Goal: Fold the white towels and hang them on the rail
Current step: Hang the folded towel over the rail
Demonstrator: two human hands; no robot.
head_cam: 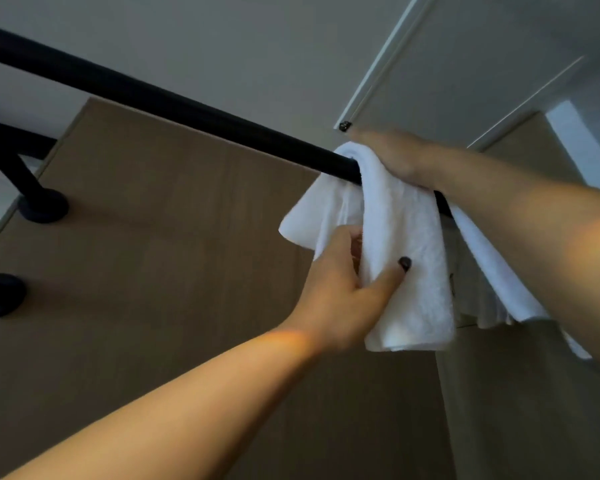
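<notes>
White towel (406,244) draped over black rail (174,102), long axis hanging down. Right hand (395,157) lies flat on fold at top; left hand (347,289), lower, pinches hanging part.

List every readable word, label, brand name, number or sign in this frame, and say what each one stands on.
None: no text can be read anywhere in this frame.
The white towel over the black rail, held by the left hand and the right hand, shows no tag or print.
The second white towel beside it is plain too.
The wall, wooden panel and door frame bear no signs.
</notes>
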